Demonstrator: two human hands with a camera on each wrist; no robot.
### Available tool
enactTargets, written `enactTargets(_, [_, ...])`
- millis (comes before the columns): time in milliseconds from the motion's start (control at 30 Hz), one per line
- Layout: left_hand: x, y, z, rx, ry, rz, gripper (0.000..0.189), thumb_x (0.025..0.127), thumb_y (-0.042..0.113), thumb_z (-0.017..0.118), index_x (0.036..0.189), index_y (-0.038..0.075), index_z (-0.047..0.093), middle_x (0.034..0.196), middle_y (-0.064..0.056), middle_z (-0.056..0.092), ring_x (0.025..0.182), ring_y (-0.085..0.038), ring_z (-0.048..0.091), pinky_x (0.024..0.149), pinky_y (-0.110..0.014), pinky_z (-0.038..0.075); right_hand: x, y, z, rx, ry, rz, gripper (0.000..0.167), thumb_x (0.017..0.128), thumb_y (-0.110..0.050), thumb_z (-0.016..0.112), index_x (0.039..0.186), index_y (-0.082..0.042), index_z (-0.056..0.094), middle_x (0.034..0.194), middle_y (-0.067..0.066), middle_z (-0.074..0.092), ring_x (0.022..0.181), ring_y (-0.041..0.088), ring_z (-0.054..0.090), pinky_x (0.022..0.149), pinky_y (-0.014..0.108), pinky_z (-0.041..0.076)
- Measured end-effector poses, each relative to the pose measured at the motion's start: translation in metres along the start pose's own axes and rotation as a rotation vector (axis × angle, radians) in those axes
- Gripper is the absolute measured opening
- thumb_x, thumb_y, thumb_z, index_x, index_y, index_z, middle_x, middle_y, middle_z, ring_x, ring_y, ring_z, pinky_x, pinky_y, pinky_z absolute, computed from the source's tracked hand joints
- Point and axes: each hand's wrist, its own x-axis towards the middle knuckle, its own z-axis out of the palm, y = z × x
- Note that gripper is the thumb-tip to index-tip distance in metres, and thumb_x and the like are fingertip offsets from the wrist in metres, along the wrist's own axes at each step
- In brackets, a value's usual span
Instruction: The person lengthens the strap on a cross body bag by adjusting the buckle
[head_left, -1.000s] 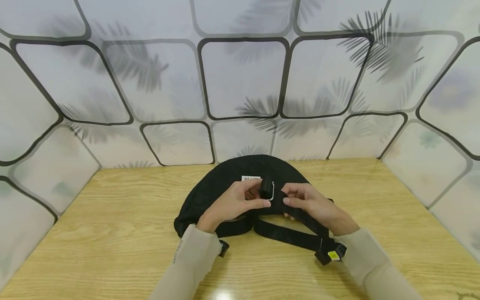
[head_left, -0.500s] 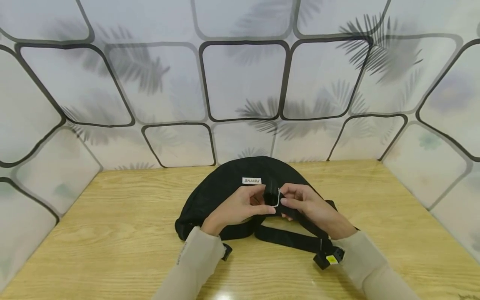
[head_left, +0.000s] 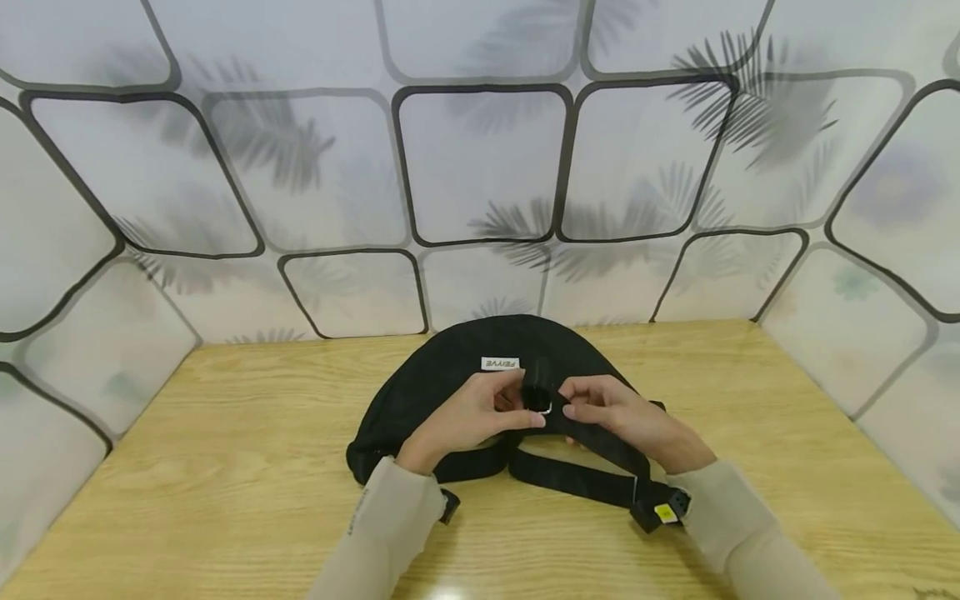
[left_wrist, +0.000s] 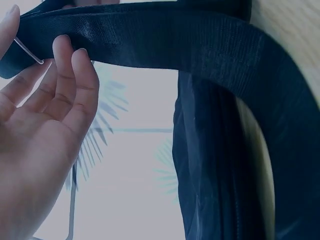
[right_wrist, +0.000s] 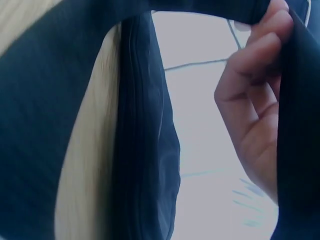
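Observation:
A black crescent-shaped waist bag [head_left: 442, 408] with a white label [head_left: 500, 364] lies on the table. Its black strap [head_left: 573, 478] loops out in front. My left hand [head_left: 468, 417] holds a folded-over piece of strap [head_left: 537, 383] with a thin metal ring [head_left: 547, 409] between thumb and fingers. In the left wrist view, that ring [left_wrist: 29, 51] crosses the webbing [left_wrist: 150, 42] by the thumb. Just right of it, my right hand [head_left: 618, 412] pinches a strap section between thumb and forefinger. The right wrist view shows these fingers [right_wrist: 260, 55] curled at the webbing [right_wrist: 302, 130].
The wood-grain table [head_left: 225, 467] extends to both sides of the bag. A patterned cloth wall [head_left: 480, 167] stands behind and at the sides. A black device with a yellow sticker [head_left: 664, 512] sits at the right wrist, close to the strap.
My left hand moved the ring right to my right fingertips, then slightly back. The ring has tilted, and less of it shows now. My right hand keeps its pinch on the strap, almost in place.

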Motion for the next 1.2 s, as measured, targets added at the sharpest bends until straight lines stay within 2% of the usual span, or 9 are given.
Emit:
enactTargets(100, [0.001, -0.001, 0.004, -0.016, -0.020, -0.004, 0.017, 0.096, 0.017, 0.073, 0.104, 0.005, 0.065, 0.083, 0.000, 0.063, 0.072, -0.012, 0.060, 0.067, -0.027, 0.050, 0.001, -0.002, 0.004, 0.045, 0.011, -0.030, 0.010, 0.105, -0.004, 0.050, 0.100, 0.002, 0.057, 0.079, 0.000, 0.063, 0.076, 0.018, 0.064, 0.076, 0.032, 0.055])
enactTargets(300, [0.002, 0.000, 0.005, 0.023, -0.027, 0.004, 0.019, 0.096, 0.018, 0.074, 0.109, 0.006, 0.066, 0.085, 0.002, 0.066, 0.077, -0.009, 0.063, 0.073, -0.028, 0.053, 0.002, -0.004, 0.006, 0.101, 0.027, -0.033, 0.009, 0.105, -0.004, 0.051, 0.101, -0.001, 0.058, 0.088, 0.004, 0.067, 0.077, 0.016, 0.064, 0.073, 0.029, 0.053])
enactTargets(400, [0.000, 0.001, 0.001, 0.051, -0.005, 0.003, 0.020, 0.096, 0.020, 0.073, 0.108, 0.006, 0.066, 0.087, 0.002, 0.066, 0.078, -0.008, 0.063, 0.074, -0.028, 0.054, 0.000, -0.003, 0.002, 0.050, 0.024, 0.010, 0.012, 0.105, -0.005, 0.051, 0.108, 0.004, 0.058, 0.088, 0.005, 0.068, 0.081, 0.019, 0.066, 0.077, 0.029, 0.053])
enactTargets(533, [-0.003, 0.001, -0.004, 0.045, 0.023, 0.015, 0.023, 0.096, 0.019, 0.073, 0.113, 0.005, 0.066, 0.089, 0.001, 0.067, 0.078, -0.009, 0.064, 0.074, -0.029, 0.054, -0.004, -0.003, -0.005, -0.098, 0.033, 0.047, 0.016, 0.104, -0.006, 0.052, 0.108, 0.008, 0.059, 0.073, -0.002, 0.058, 0.063, 0.011, 0.053, 0.062, 0.023, 0.044])
enactTargets(633, [-0.003, 0.001, -0.005, 0.032, 0.022, 0.018, 0.028, 0.097, 0.018, 0.073, 0.119, 0.003, 0.065, 0.089, 0.000, 0.068, 0.077, -0.009, 0.064, 0.074, -0.029, 0.054, -0.005, -0.005, -0.007, -0.150, 0.048, 0.039, 0.015, 0.104, -0.006, 0.053, 0.105, 0.008, 0.059, 0.069, -0.005, 0.049, 0.059, 0.009, 0.042, 0.058, 0.024, 0.036])
enactTargets(667, [-0.003, 0.001, -0.005, 0.029, 0.018, 0.014, 0.029, 0.097, 0.018, 0.073, 0.121, 0.003, 0.065, 0.089, 0.000, 0.068, 0.077, -0.009, 0.064, 0.073, -0.029, 0.053, -0.005, -0.005, -0.007, -0.150, 0.050, 0.030, 0.015, 0.104, -0.005, 0.053, 0.105, 0.008, 0.059, 0.070, -0.004, 0.050, 0.061, 0.010, 0.043, 0.060, 0.024, 0.038])
enactTargets(767, [-0.003, 0.001, -0.003, 0.030, 0.009, -0.002, 0.036, 0.097, 0.018, 0.072, 0.129, 0.003, 0.063, 0.088, 0.000, 0.067, 0.077, -0.010, 0.064, 0.073, -0.028, 0.053, -0.004, -0.007, -0.006, -0.136, 0.066, 0.002, 0.015, 0.104, -0.003, 0.052, 0.105, 0.011, 0.057, 0.074, -0.003, 0.055, 0.065, 0.011, 0.049, 0.064, 0.026, 0.041])
enactTargets(967, [-0.001, 0.003, 0.002, 0.043, 0.004, -0.018, 0.048, 0.097, 0.018, 0.072, 0.139, 0.001, 0.058, 0.090, 0.000, 0.068, 0.079, -0.009, 0.063, 0.075, -0.027, 0.053, 0.000, -0.009, 0.002, -0.039, 0.093, -0.060, 0.011, 0.103, 0.004, 0.050, 0.102, 0.015, 0.053, 0.078, -0.001, 0.066, 0.067, 0.011, 0.060, 0.063, 0.024, 0.049])
enactTargets(1200, [0.002, 0.001, 0.008, 0.059, -0.031, 0.001, 0.047, 0.098, 0.018, 0.071, 0.139, 0.002, 0.058, 0.095, -0.002, 0.068, 0.078, -0.007, 0.062, 0.072, -0.027, 0.053, 0.003, -0.011, 0.012, 0.060, 0.187, -0.041, 0.004, 0.103, 0.006, 0.048, 0.107, 0.005, 0.049, 0.078, -0.003, 0.069, 0.069, 0.009, 0.062, 0.066, 0.024, 0.050])
